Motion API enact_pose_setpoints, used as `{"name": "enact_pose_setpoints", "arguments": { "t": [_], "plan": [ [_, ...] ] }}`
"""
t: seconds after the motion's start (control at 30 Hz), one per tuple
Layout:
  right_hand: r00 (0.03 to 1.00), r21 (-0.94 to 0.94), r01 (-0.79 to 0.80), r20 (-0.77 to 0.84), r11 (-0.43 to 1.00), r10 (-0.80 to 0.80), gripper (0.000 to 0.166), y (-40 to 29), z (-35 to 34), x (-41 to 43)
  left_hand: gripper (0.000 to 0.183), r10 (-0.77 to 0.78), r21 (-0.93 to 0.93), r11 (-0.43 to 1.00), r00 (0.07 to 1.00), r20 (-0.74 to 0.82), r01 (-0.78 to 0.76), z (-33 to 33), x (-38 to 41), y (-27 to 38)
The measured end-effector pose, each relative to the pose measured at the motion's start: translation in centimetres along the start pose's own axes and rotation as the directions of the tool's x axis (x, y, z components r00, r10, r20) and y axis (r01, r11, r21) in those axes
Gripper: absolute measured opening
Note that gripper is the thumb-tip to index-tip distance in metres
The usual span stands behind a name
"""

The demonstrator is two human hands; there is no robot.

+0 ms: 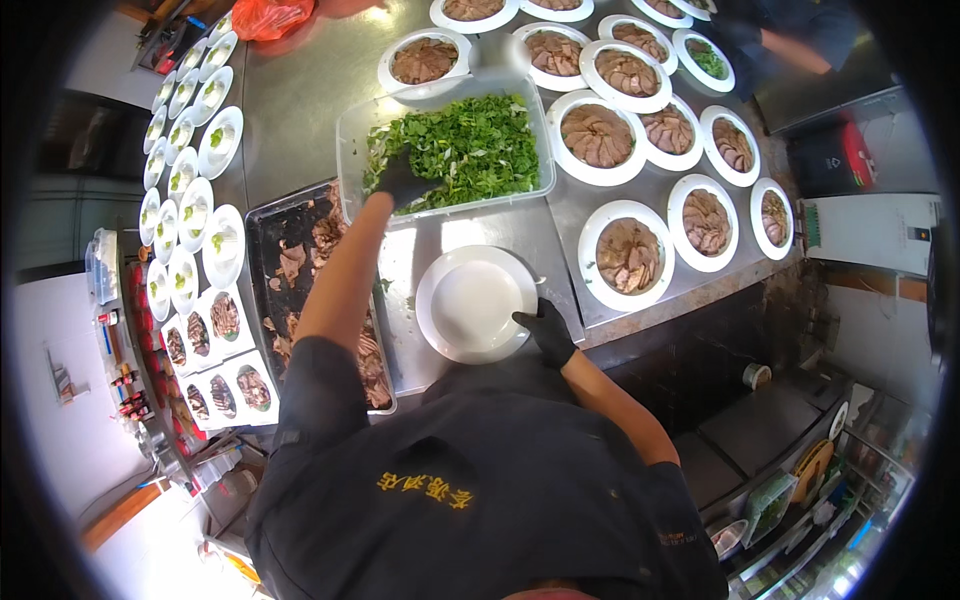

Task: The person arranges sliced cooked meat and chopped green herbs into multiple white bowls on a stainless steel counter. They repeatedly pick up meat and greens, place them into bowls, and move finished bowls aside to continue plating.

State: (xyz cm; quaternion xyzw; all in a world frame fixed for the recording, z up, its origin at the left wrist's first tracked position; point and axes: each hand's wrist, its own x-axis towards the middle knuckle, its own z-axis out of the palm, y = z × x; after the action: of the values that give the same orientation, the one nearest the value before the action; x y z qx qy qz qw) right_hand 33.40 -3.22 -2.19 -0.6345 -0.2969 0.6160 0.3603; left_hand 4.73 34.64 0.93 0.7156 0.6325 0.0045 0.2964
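In a black glove, my left hand point(405, 180) reaches into a clear plastic tub point(547, 146) of chopped green herbs point(480, 142). Its fingertips are buried among the leaves, so I cannot tell whether they grip any. My right hand point(553, 335), also gloved in black, holds the right rim of a white plate point(476, 304), thumb on top. That plate is bare inside and rests on the steel table point(409, 352) close to my body. Left of it, partly behind my left arm, lies a dark tray point(281, 225) of cooked meat pieces point(292, 261).
White plates of fanned meat slices point(627, 255) spread over the right and far table; one overlaps others. Small white dishes with green garnish point(223, 244) line the left edge, near square meat plates point(251, 386). A red plastic bag point(270, 16) lies far left. Another person's arm point(795, 52) shows top right.
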Motion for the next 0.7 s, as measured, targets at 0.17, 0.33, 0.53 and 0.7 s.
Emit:
{"name": "enact_pose_setpoints", "arguments": {
  "t": [0.17, 0.33, 0.53, 0.7],
  "plan": [
    [0.967, -0.389, 0.103, -0.175, 0.915, -0.183, 0.071, -3.5, -2.3, 0.0, 0.129, -0.262, 0.254, 0.934, 0.965, 0.006, 0.252, 1.2, 1.7, 11.9],
    [0.948, -0.037, 0.243, -0.204, 0.969, -0.246, 0.107, -14.1, -1.7, 2.9, 0.055, 0.136, 0.113, 0.988, 0.951, -0.279, -0.108, 6.0, 6.9, 4.7],
    [0.846, -0.47, 0.377, -0.176, 0.798, -0.503, 0.11, -19.6, -1.1, 14.7, 0.065, 0.069, -0.535, 0.845, 0.99, 0.123, 0.008, -2.1, 5.5, 1.0],
    [0.923, -0.246, 0.303, -0.164, 0.921, -0.348, 0.102, -19.3, -2.0, 18.0, 0.124, -0.078, 0.325, 0.942, 0.996, -0.031, 0.084, -0.5, 2.8, -3.7]
  ]
}}
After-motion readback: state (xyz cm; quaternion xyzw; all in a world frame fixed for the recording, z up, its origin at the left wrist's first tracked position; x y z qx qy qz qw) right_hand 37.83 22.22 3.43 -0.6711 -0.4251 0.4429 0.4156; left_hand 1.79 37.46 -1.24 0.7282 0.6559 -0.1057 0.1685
